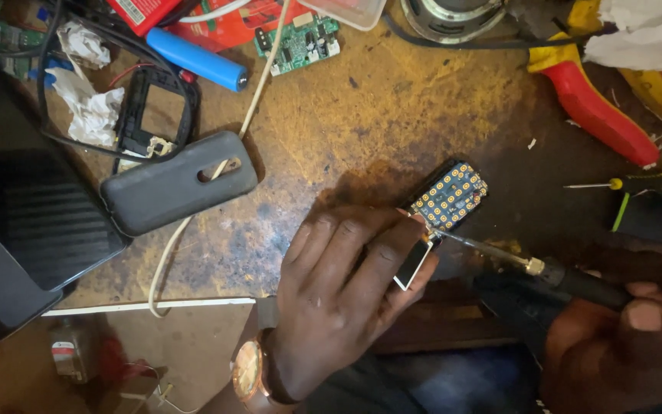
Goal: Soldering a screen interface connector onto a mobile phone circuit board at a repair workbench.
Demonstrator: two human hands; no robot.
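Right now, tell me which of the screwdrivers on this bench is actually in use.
The black-handled screwdriver, held in the right hand with its tip on the small phone board. The yellow-handled one lies untouched at the right edge.

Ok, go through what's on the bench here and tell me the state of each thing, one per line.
Phone board: bare, keypad contacts up, pinned by left hand.
Soldering iron: gripped in right hand, tip at the board's edge.
Grey back cover: off, lying flat.
Black frame: empty.
Yellow screwdriver: lying unused.
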